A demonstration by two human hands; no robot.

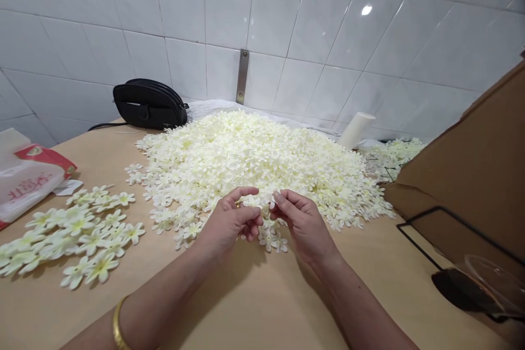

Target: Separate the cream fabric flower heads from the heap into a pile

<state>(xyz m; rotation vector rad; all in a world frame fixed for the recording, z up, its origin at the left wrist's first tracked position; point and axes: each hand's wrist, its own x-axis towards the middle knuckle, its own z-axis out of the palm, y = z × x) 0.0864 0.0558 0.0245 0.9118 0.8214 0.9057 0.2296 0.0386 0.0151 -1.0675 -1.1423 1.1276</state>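
A gold bangle [118,321] is sitting on the left wrist. Above the tan table [254,295], the left hand [229,222] and right hand [302,225] are meeting, fingers curled, both pinching one small cream flower [263,202] between thumbs and fingertips, just over the near edge of a big pile [254,158] of flowers. A smaller batch [69,235] is lying to the left. Farther back, a black pouch [150,104] is resting by the tiled wall [287,11].
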